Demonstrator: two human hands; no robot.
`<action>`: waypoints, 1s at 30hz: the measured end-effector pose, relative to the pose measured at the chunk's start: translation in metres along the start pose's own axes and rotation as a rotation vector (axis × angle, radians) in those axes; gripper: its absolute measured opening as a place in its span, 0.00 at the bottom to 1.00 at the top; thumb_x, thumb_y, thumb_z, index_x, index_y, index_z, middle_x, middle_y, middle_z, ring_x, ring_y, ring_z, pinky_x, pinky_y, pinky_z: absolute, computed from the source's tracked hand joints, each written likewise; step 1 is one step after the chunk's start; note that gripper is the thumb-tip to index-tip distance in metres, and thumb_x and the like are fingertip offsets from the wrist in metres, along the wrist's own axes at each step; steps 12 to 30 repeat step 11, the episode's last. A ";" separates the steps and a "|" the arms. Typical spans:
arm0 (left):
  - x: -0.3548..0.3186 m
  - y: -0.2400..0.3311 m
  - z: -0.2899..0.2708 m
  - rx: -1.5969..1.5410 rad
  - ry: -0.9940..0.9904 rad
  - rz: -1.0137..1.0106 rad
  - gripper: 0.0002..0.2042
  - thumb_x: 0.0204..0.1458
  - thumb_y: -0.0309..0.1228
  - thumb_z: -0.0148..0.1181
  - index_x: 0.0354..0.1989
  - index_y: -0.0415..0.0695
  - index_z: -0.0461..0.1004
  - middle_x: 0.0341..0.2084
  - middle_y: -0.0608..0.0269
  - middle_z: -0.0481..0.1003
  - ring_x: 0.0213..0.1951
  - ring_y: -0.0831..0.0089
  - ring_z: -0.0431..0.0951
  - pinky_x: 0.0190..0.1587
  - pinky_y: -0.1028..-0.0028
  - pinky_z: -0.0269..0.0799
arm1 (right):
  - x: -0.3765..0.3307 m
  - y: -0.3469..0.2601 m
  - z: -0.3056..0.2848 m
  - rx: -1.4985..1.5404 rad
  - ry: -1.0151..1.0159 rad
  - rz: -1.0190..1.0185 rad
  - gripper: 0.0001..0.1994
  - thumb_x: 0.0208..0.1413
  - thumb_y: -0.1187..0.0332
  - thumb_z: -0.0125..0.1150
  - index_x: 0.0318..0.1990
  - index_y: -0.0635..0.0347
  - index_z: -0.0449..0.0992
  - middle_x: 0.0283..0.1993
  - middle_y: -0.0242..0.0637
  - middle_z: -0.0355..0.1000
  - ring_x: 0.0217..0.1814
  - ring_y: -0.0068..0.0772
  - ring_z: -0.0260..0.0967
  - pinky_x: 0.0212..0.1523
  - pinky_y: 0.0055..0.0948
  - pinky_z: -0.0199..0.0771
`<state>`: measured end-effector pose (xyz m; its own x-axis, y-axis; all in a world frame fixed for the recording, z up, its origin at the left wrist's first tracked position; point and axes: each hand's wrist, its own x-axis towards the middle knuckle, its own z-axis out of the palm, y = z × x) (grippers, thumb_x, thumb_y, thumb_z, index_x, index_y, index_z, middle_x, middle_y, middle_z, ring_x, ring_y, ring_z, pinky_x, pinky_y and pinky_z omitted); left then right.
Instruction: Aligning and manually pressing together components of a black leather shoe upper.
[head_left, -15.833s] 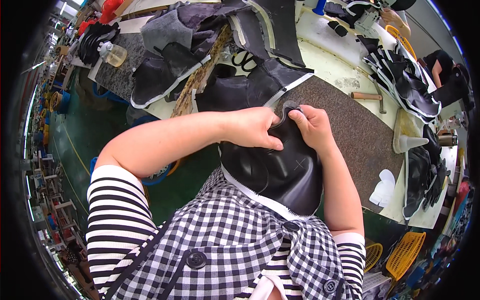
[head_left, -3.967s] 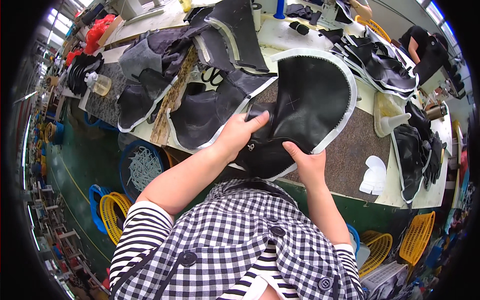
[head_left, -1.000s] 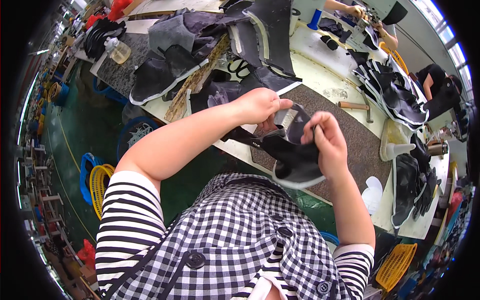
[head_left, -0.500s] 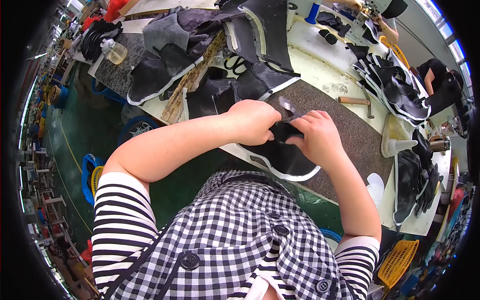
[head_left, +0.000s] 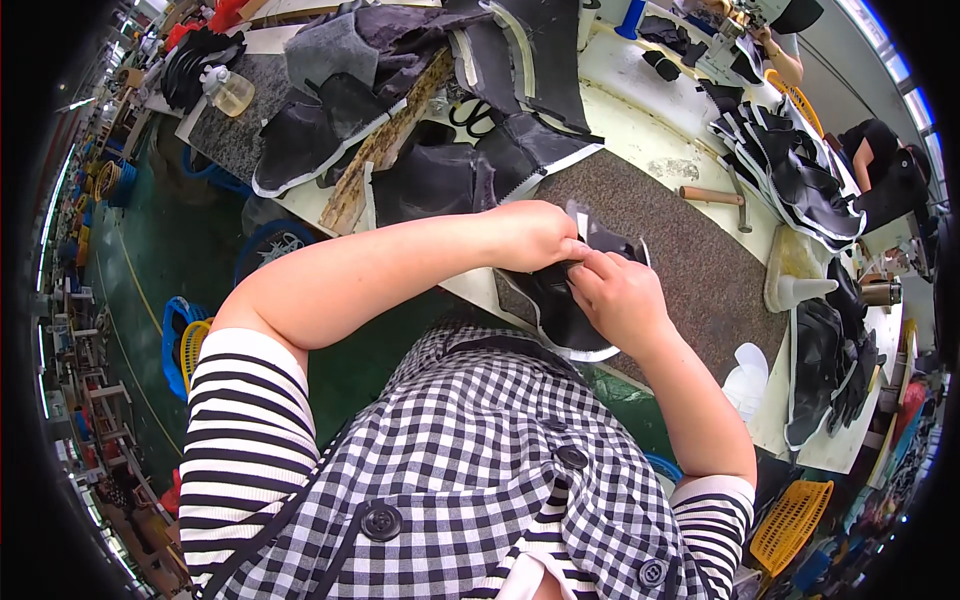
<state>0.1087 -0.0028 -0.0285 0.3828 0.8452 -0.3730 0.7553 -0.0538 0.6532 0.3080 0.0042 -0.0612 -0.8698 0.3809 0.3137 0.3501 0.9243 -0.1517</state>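
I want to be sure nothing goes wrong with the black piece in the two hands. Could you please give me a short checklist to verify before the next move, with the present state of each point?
1. Both hands on the piece: the left hand and the right hand both grip the black leather-like piece with a pale edge. Ok.
2. Piece supported: it lies partly over the near edge of the grey speckled work mat. Ok.
3. Fingertips clear of any blade: no tool visible in either hand. Cannot tell.
4. Wooden-handled hammer out of the way: it lies apart on the mat. Ok.
5. Black-handled scissors: beyond the left hand, among other black pieces. Ok.
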 end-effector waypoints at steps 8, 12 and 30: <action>0.017 -0.035 0.036 0.117 0.277 -0.033 0.11 0.52 0.34 0.54 0.29 0.37 0.75 0.25 0.42 0.75 0.33 0.46 0.76 0.36 0.56 0.71 | -0.008 -0.015 -0.007 0.079 -0.048 0.029 0.03 0.49 0.69 0.59 0.31 0.55 0.74 0.27 0.31 0.65 0.30 0.32 0.70 0.28 0.32 0.72; 0.024 -0.045 0.042 0.156 0.377 -0.093 0.11 0.52 0.34 0.54 0.28 0.37 0.75 0.25 0.41 0.75 0.33 0.45 0.76 0.39 0.55 0.71 | -0.012 -0.013 -0.010 0.097 -0.089 0.072 0.06 0.46 0.69 0.65 0.34 0.54 0.78 0.27 0.30 0.66 0.30 0.32 0.71 0.29 0.30 0.73; 0.024 -0.045 0.042 0.156 0.377 -0.093 0.11 0.52 0.34 0.54 0.28 0.37 0.75 0.25 0.41 0.75 0.33 0.45 0.76 0.39 0.55 0.71 | -0.012 -0.013 -0.010 0.097 -0.089 0.072 0.06 0.46 0.69 0.65 0.34 0.54 0.78 0.27 0.30 0.66 0.30 0.32 0.71 0.29 0.30 0.73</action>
